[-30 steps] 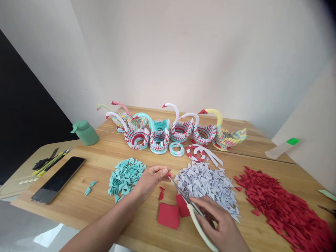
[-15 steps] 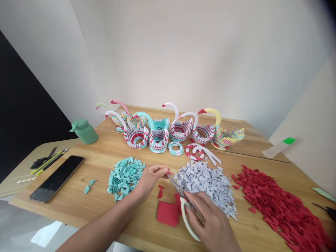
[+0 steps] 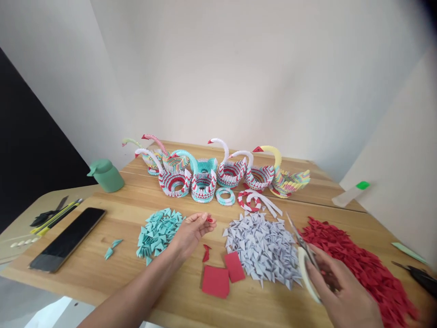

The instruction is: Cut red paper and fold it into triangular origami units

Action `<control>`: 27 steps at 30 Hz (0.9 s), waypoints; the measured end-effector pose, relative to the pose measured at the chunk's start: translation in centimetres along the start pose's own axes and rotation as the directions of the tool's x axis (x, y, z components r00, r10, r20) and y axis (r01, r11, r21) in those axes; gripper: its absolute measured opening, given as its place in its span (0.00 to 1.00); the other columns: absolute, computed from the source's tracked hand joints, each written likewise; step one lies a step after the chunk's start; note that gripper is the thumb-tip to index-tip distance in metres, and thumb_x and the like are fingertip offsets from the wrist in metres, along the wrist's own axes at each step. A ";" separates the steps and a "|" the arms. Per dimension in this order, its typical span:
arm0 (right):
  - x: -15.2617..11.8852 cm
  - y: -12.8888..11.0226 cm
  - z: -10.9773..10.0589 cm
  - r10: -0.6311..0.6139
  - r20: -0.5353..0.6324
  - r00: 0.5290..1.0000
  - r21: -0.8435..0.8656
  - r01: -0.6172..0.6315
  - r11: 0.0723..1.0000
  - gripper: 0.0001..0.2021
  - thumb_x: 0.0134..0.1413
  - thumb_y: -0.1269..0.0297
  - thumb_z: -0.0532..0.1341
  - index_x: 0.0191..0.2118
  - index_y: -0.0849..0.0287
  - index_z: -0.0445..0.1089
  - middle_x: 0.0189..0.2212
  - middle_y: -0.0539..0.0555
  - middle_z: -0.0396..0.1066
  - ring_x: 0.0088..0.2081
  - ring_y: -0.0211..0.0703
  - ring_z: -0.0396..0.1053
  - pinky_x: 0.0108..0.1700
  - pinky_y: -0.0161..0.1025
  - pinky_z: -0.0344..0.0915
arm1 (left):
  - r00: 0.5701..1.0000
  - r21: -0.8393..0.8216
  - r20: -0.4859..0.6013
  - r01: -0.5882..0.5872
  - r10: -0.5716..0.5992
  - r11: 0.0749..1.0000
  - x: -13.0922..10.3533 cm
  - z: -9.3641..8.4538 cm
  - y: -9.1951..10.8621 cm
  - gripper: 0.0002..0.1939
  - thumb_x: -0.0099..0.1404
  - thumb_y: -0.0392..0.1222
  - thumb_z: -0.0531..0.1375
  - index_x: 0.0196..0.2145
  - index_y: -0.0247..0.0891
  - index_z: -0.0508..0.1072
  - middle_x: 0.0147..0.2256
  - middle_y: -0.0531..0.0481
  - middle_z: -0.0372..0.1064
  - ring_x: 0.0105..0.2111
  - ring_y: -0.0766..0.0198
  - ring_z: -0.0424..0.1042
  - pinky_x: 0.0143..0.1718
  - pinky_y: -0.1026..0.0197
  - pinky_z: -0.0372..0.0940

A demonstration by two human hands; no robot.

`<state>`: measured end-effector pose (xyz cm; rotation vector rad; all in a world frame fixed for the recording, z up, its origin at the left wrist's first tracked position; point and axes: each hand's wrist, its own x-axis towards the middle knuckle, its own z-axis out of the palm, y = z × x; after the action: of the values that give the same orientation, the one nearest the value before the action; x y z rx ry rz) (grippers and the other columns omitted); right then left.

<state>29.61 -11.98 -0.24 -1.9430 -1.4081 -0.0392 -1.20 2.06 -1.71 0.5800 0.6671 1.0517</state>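
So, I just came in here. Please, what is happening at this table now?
The left hand pinches a small red paper piece. The right hand holds scissors, away from that piece. Red paper sheets lie on the table between the hands. Around them are a teal pile, a pale grey-white pile and a red pile of small folded pieces. Several paper swans stand behind.
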 end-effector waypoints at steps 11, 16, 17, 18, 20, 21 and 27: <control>-3.7 8.6 0.4 -0.058 0.059 0.997 -0.355 0.076 0.932 0.21 0.58 0.50 0.50 0.45 0.59 0.72 0.36 0.61 0.76 0.36 0.55 0.76 0.36 0.46 0.71 | 1.000 0.104 0.018 0.007 -0.009 0.995 -0.3 0.3 -0.1 0.17 0.49 0.48 0.72 0.30 0.32 0.76 0.28 0.45 0.77 0.31 0.62 0.76 0.38 0.61 0.68; -2.2 9.0 -0.3 -0.200 0.077 0.977 -0.363 0.215 0.907 0.19 0.58 0.53 0.50 0.37 0.60 0.74 0.32 0.63 0.76 0.34 0.58 0.74 0.39 0.52 0.69 | 0.998 0.226 0.052 -0.058 0.048 0.972 -0.5 0.6 -0.6 0.18 0.49 0.51 0.71 0.27 0.32 0.76 0.24 0.48 0.73 0.25 0.67 0.70 0.28 0.65 0.62; -1.8 8.2 -0.4 -0.233 0.076 0.969 -0.359 0.245 0.900 0.20 0.58 0.52 0.50 0.36 0.60 0.74 0.33 0.63 0.76 0.35 0.59 0.74 0.40 0.53 0.68 | 0.996 0.273 0.059 -0.073 0.059 0.959 -0.7 0.8 -0.7 0.18 0.49 0.52 0.71 0.26 0.32 0.76 0.22 0.50 0.71 0.22 0.69 0.67 0.25 0.66 0.60; -1.4 7.0 -0.6 -0.267 0.050 0.962 -0.340 0.268 0.901 0.20 0.58 0.52 0.50 0.35 0.60 0.74 0.33 0.64 0.76 0.36 0.60 0.74 0.41 0.55 0.68 | 0.995 0.326 0.071 -0.086 0.066 0.941 -0.9 1.0 -0.7 0.19 0.49 0.52 0.70 0.26 0.32 0.76 0.19 0.52 0.68 0.20 0.70 0.64 0.23 0.66 0.57; -0.9 3.4 -0.5 -0.287 0.050 0.957 -0.238 0.290 0.927 0.19 0.61 0.53 0.50 0.41 0.60 0.73 0.38 0.62 0.76 0.39 0.57 0.74 0.42 0.53 0.69 | 0.992 0.426 0.111 -0.105 0.063 0.898 -1.6 1.7 -0.5 0.19 0.50 0.53 0.70 0.24 0.31 0.76 0.16 0.54 0.64 0.17 0.72 0.58 0.21 0.67 0.53; -0.8 1.1 -0.3 -0.312 0.066 0.948 -0.159 0.318 0.935 0.18 0.62 0.53 0.51 0.42 0.57 0.73 0.39 0.60 0.76 0.40 0.55 0.74 0.43 0.51 0.69 | 0.990 0.450 0.124 -0.110 0.060 0.886 -2.1 2.2 -0.5 0.19 0.50 0.53 0.69 0.24 0.32 0.76 0.15 0.55 0.63 0.17 0.73 0.58 0.21 0.67 0.53; -0.8 -10.8 2.0 -0.562 0.113 0.819 0.306 0.509 0.804 0.09 0.65 0.61 0.55 0.44 0.55 0.71 0.36 0.54 0.74 0.39 0.45 0.72 0.41 0.42 0.68 | 0.992 0.487 0.097 -0.120 0.083 0.865 -4.7 4.8 -0.5 0.19 0.48 0.53 0.70 0.22 0.34 0.72 0.16 0.53 0.68 0.16 0.71 0.60 0.20 0.67 0.55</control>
<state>19.47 -9.98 3.69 -1.3037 -1.9598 0.0768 1.03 -3.01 2.15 1.1048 0.8552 0.9512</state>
